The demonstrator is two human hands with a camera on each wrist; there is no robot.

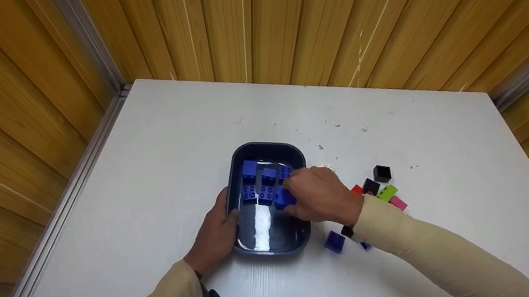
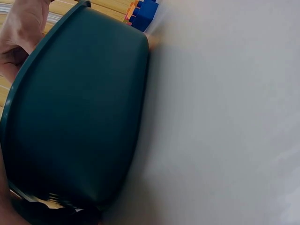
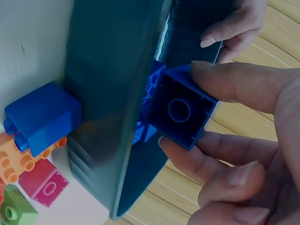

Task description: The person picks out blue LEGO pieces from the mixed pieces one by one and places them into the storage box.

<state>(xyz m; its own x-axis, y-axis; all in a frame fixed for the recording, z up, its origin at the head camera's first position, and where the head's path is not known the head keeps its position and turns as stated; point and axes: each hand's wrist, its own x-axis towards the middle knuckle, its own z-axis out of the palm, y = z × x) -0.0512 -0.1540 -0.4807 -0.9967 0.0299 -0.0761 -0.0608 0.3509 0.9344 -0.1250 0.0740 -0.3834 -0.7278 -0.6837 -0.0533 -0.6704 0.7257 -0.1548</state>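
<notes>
A dark blue-green plastic tray [image 1: 280, 234] stands on the white table with several blue toy bricks [image 1: 248, 170] in its far half. My left hand [image 1: 212, 236] grips the tray's left side, its thumb at the rim. Inside the tray, near the right wall, my right hand [image 1: 321, 194] pinches a blue toy brick [image 3: 179, 110] between thumb and fingers. The right wrist view shows that brick's hollow underside with one round tube. In the left wrist view the tray's outer wall [image 2: 79, 98] hides most of the left hand.
Right of the tray lie a loose blue brick [image 1: 335, 242], a black brick [image 1: 382, 173], a lime brick [image 1: 387, 193] and a pink brick [image 1: 398, 203]. An orange brick [image 3: 28, 159] appears in the right wrist view. The right forearm covers part of this pile. Wood-look walls [image 1: 262, 27] enclose the table.
</notes>
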